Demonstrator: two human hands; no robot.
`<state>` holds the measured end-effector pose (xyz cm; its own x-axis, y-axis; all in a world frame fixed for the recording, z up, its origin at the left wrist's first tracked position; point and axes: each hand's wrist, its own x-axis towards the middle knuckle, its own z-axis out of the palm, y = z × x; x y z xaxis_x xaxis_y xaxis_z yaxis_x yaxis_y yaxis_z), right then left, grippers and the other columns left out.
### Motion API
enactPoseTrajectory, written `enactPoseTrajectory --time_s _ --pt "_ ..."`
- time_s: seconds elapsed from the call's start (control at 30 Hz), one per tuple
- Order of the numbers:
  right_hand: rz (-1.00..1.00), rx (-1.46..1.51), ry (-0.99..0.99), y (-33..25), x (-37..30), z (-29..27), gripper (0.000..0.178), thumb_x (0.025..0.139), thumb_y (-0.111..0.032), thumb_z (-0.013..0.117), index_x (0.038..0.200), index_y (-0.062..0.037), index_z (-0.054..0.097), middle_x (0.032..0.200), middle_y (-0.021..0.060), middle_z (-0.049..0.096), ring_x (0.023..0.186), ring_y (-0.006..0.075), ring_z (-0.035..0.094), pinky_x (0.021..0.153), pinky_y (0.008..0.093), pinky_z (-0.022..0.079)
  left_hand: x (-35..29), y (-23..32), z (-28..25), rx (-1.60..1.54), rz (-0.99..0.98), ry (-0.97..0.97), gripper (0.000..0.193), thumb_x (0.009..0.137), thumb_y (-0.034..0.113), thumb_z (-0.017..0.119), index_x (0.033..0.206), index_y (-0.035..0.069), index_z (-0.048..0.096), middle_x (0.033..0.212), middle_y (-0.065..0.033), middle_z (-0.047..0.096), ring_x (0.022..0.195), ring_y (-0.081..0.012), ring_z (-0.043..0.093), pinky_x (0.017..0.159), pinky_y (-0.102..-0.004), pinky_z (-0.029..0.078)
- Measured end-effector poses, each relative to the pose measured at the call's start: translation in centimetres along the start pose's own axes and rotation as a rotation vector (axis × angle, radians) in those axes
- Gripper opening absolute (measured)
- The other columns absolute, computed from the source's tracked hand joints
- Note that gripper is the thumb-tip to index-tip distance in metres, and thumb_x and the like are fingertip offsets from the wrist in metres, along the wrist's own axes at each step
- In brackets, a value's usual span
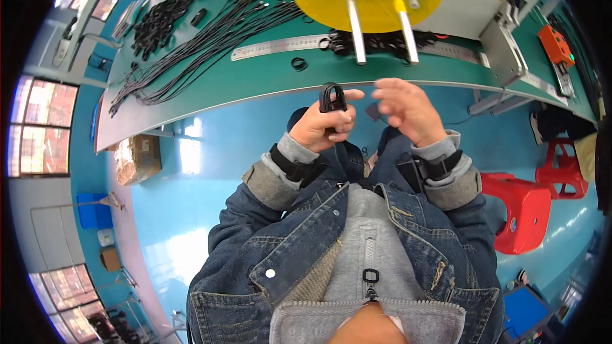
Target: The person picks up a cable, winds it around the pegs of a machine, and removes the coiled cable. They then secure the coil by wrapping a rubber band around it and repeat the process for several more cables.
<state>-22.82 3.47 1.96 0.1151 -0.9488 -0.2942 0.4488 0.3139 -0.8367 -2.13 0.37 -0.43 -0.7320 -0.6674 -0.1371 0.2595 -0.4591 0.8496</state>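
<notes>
Just off the near edge of the green work table (210,83), my left hand (317,129) is closed around a small coiled black cable (332,99). The coil stands upright in the fingers, and the index finger stretches out to the right. My right hand (409,109) is raised a short gap to the right of it, fingers spread apart and slightly blurred, holding nothing. Beyond both hands, a yellow disc (319,16) with two metal rods (355,35) pointing toward me sits on a white machine (472,9).
Long black cables (204,48) lie straight across the table, with a heap of coiled cables (162,22) behind them. A metal ruler (277,48) and a black ring (298,64) lie nearby. More black coils (376,43) rest under the disc. Red stools (519,210) stand right, a cardboard box (139,159) left.
</notes>
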Motion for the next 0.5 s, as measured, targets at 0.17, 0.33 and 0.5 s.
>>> enactPoseTrajectory --time_s 0.17,0.33,0.5 --pt "0.151 0.101 -0.097 3.5 0.4 -3.2 0.01 0.087 -0.016 0.053 0.086 -0.0065 0.052 0.071 -0.0004 0.05 0.053 0.0047 0.042 0.04 0.0171 0.03 -2.1 1.0 -2.0 -0.727 -0.122 0.053 0.053 0.087 0.045 0.05 0.113 -0.001 0.048 0.078 -0.0082 0.05 0.061 -0.0127 0.042 0.045 -0.021 0.034" --pt "0.293 -0.025 -0.018 7.1 -0.7 -6.1 0.01 0.087 -0.017 0.053 0.083 -0.0072 0.051 0.069 -0.0004 0.049 0.051 0.0052 0.041 0.039 0.0177 0.03 -3.0 4.3 -6.5 -0.416 -0.337 0.362 0.053 0.089 0.052 0.041 0.1 0.001 0.048 0.078 -0.0131 0.051 0.065 -0.0173 0.048 0.047 -0.0226 0.039" --pt "0.361 -0.005 0.035 9.0 -1.6 -7.0 0.01 0.086 -0.016 0.053 0.083 -0.0072 0.052 0.068 0.0 0.051 0.05 0.0062 0.043 0.04 0.0186 0.032 -4.7 22.0 -18.9 -0.258 0.607 0.728 0.054 0.09 0.043 0.045 0.109 -0.008 0.041 0.104 -0.0239 0.052 0.089 -0.0322 0.056 0.078 -0.0449 0.049"
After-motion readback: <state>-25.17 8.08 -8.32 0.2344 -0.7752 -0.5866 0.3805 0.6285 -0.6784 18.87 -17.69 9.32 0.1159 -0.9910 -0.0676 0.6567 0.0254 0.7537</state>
